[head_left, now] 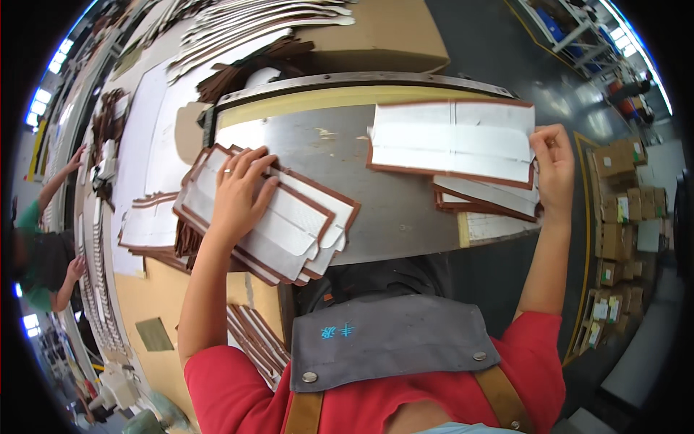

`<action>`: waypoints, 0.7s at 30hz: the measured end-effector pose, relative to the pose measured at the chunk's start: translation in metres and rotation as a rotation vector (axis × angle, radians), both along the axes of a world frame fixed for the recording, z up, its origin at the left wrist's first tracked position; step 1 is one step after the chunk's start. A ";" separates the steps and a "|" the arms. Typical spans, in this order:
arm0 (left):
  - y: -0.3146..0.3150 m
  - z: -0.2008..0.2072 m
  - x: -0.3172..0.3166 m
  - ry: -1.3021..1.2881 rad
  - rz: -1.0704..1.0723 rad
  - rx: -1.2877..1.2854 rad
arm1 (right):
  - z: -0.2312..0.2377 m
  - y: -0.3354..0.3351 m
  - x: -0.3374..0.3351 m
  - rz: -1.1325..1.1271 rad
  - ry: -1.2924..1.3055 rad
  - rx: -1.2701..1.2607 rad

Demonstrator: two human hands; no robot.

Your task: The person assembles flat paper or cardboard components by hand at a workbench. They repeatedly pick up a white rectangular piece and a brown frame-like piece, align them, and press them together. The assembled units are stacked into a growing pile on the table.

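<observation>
My right hand [554, 165] pinches the right edge of a white rectangular panel with a brown border [419, 137]. A crease line crosses the panel's middle. It lies over a small pile of similar panels [491, 199] at the right of the metal plate [390, 210]. On the left, my left hand [242, 189] rests with its fingers stretched out on top of a fanned stack of brown-edged white panels [296, 220]. This stack overhangs the plate's near left edge. My left fingertips touch the upper panel and do not wrap around it.
Further left sits another pile of brown-edged pieces [148, 224]. Long strips [246, 32] and a cardboard box [376, 32] stand beyond the metal bar [361, 78]. A co-worker in green [43, 253] is at the far left. Boxes [618, 239] line the right side.
</observation>
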State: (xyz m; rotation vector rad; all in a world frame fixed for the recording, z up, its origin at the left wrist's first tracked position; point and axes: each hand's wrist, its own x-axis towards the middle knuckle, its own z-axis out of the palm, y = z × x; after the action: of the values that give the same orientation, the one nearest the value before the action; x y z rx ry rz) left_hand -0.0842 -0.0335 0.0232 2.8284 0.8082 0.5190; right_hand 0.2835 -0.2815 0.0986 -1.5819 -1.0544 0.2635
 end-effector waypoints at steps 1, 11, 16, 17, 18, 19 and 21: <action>-0.002 0.001 0.006 0.020 0.043 -0.005 | -0.003 -0.010 -0.005 -0.054 0.032 -0.025; -0.129 0.035 0.102 -0.122 -0.778 -0.170 | -0.070 -0.078 -0.121 0.172 0.697 -0.319; -0.149 -0.003 0.103 -0.039 -0.756 -0.084 | -0.089 -0.082 -0.117 -0.085 -0.035 -0.354; -0.150 -0.004 0.102 -0.025 -0.735 -0.070 | -0.083 -0.087 -0.109 -0.138 -0.104 -0.392; -0.152 -0.004 0.101 -0.012 -0.713 -0.056 | -0.083 -0.088 -0.105 -0.171 -0.188 -0.349; -0.154 -0.004 0.100 0.002 -0.690 -0.041 | -0.084 -0.088 -0.101 -0.203 -0.272 -0.306; -0.157 -0.002 0.104 0.026 -0.665 -0.043 | -0.083 -0.084 -0.097 -0.116 -0.438 -0.250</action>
State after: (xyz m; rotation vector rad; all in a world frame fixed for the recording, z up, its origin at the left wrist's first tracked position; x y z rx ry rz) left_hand 0.0196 -0.1907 0.0209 2.8239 -0.1396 0.3482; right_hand 0.1867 -0.3657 0.0154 -1.9749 -1.2935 -0.0374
